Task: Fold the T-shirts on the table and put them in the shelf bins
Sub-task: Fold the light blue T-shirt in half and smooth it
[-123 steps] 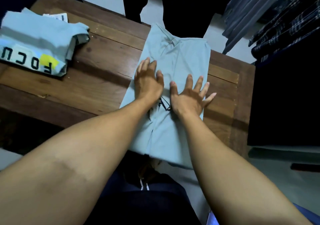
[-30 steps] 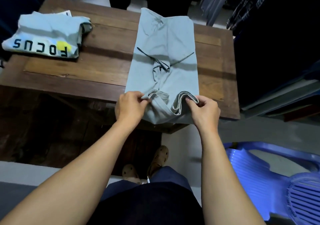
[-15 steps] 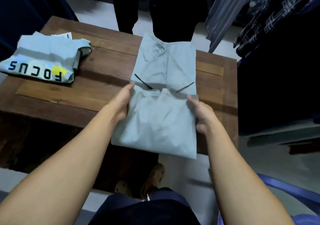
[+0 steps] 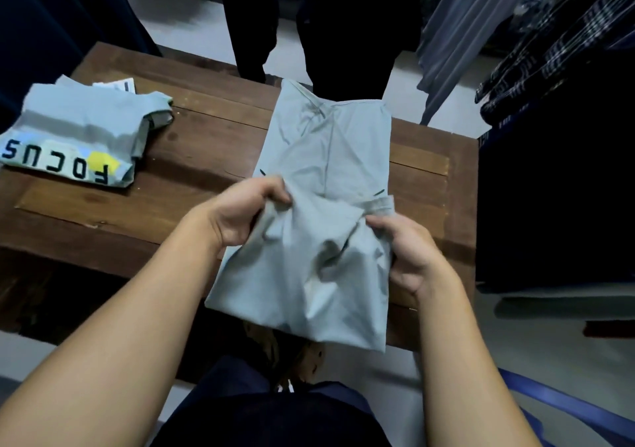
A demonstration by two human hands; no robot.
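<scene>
Midway, T-shirt [image 4: 311, 157]: left hand [image 4: 240, 216], right hand [image 4: 409, 257]

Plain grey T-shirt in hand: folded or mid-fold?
Mid-fold: left hand and right hand pinch the bunched near end of the grey T-shirt; far half lies flat on the wooden table.

counter [image 4: 206, 157]: before you | T-shirt [image 4: 326, 144]: on its right half, near end past the front edge | your left grip [image 4: 237, 216]: on the T-shirt's left edge | right grip [image 4: 409, 250]: on its right edge | folded T-shirt [image 4: 79, 130]: counter's far left, well apart | someone's legs [image 4: 343, 34]: behind the counter | hanging clothes [image 4: 549, 51]: behind, to your right
</scene>
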